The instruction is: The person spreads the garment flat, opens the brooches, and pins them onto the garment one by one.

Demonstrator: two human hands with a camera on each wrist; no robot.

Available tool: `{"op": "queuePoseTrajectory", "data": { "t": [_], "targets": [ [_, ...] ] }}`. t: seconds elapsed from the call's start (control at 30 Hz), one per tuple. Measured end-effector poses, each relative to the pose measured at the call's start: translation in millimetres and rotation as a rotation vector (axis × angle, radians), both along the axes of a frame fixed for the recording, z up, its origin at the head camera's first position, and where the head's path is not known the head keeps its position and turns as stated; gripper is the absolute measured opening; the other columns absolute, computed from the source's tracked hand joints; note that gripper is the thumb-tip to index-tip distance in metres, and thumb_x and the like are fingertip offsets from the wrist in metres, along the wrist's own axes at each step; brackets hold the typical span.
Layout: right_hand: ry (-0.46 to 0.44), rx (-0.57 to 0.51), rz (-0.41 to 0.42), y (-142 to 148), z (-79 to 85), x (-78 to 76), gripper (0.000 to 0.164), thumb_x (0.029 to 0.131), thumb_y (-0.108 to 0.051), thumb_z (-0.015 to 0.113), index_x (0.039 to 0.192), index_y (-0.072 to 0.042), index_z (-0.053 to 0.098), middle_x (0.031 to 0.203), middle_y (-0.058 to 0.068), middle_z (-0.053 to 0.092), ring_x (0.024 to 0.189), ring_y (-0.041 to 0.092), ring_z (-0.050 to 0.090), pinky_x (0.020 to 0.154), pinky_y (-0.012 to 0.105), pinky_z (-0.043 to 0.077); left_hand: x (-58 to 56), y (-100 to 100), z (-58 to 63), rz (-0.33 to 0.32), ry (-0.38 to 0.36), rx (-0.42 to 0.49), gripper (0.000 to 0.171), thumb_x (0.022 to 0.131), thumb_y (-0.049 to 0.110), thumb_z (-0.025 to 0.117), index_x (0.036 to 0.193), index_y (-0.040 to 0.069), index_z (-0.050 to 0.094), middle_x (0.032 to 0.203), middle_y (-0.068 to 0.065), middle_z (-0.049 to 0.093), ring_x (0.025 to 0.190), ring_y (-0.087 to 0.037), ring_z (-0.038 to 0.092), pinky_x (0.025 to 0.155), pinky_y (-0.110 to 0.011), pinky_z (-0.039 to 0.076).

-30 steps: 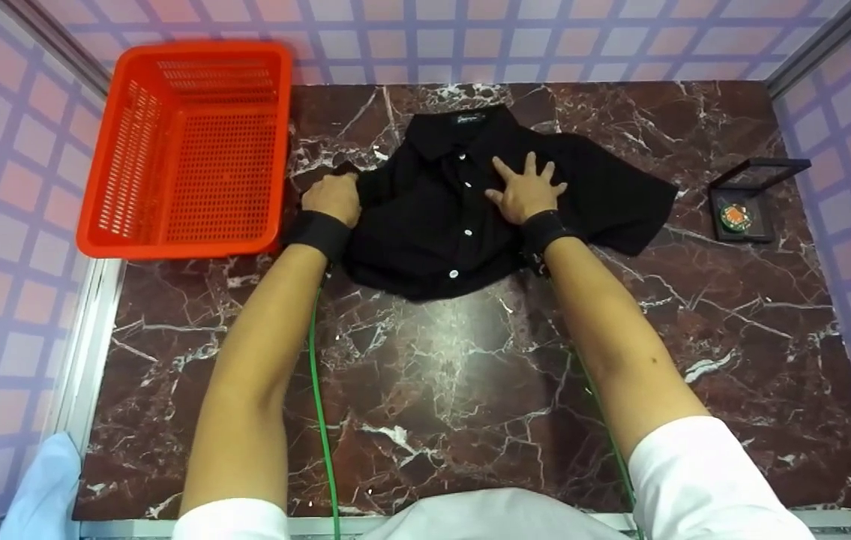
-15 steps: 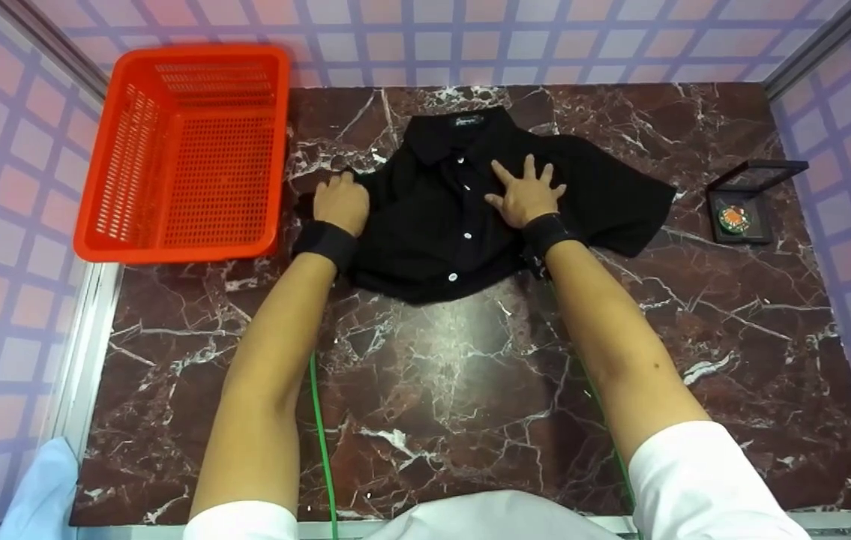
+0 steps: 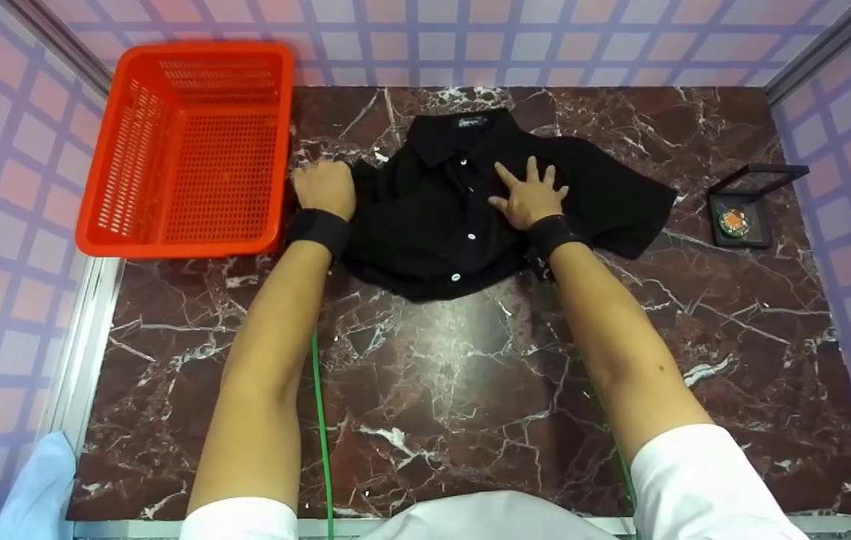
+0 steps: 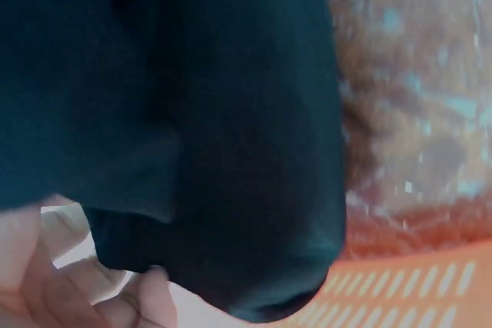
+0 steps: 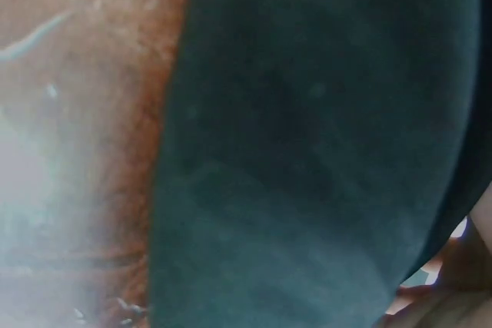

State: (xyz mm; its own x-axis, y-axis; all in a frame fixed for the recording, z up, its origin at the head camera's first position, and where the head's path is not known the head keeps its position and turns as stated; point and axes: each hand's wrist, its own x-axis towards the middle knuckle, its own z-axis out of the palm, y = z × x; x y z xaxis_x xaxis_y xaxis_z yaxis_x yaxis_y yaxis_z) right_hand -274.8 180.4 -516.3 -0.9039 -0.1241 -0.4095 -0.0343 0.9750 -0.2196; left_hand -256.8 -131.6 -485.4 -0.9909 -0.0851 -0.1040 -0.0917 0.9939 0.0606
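Observation:
A black short-sleeved shirt (image 3: 418, 225) with a collar and white buttons lies front up on the table, its lower part tucked under or bunched. At the sleeve on the shirt's left side, my left hand (image 3: 325, 187) grips the fabric with bent fingers. The left wrist view shows fingers (image 4: 157, 297) at the edge of the black cloth (image 4: 246, 128). My right hand (image 3: 532, 196) rests flat on the shirt's chest, fingers spread. Dark cloth (image 5: 307, 128) fills much of the right wrist view, and only part of that hand shows at its corner.
A red plastic basket (image 3: 286, 150) stands at the back left, close beside my left hand. To the right sits a small black open case (image 3: 759, 232) with a green and orange round piece (image 3: 733, 222). Patterned walls (image 3: 545, 45) bound the marble table (image 3: 455, 405).
My left hand shifts slightly right and nearer, then back left and away, around the sleeve, whose visible end is now covered by the hand. The right hand stays in place.

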Motion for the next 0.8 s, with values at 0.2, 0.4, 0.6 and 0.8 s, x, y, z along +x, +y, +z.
{"op": "queuePoseTrajectory", "data": {
  "t": [0.2,0.4,0.6,0.8],
  "targets": [
    [-0.014,0.003,0.007,2,-0.5,1.3,0.069,0.103,-0.052,0.044,0.162,-0.038,0.012,0.166,0.023,-0.006,0.147,0.055,-0.005,0.109,0.077,0.01,-0.4,-5,11.2,0.073,-0.032,0.007,0.034,0.101,0.009,0.044,0.12,0.001,0.071,0.118,-0.021,0.069,0.104,-0.038,0.067,0.084,-0.053,0.054],
    [-0.023,-0.032,0.029,6,1.7,3.2,0.069,0.103,-0.052,0.045,0.162,-0.036,0.012,0.165,0.024,-0.007,0.146,0.056,-0.007,0.108,0.078,0.008,18.2,-8,17.6,0.023,-0.105,-0.015,0.03,0.097,0.009,0.049,0.115,-0.001,0.072,0.112,-0.023,0.07,0.098,-0.04,0.069,0.076,-0.053,0.056],
    [-0.019,-0.033,0.02,15,1.2,-0.2,0.07,0.103,-0.051,0.047,0.162,-0.036,0.013,0.166,0.024,-0.006,0.147,0.055,-0.006,0.109,0.078,0.008,45.1,-11,23.4,-0.027,-0.26,-0.015,0.04,0.089,0.011,0.059,0.126,-0.005,0.063,0.122,-0.027,0.065,0.106,-0.043,0.065,0.084,-0.053,0.054],
    [-0.038,-0.027,0.026,16,-0.1,-2.4,0.07,0.103,-0.052,0.046,0.162,-0.037,0.011,0.165,0.024,-0.009,0.146,0.056,-0.009,0.108,0.078,0.006,82.3,-14,26.7,-0.189,-0.279,-0.029,0.034,0.084,0.008,0.064,0.116,-0.003,0.066,0.114,-0.03,0.066,0.1,-0.046,0.066,0.078,-0.058,0.054]
  ]
}}
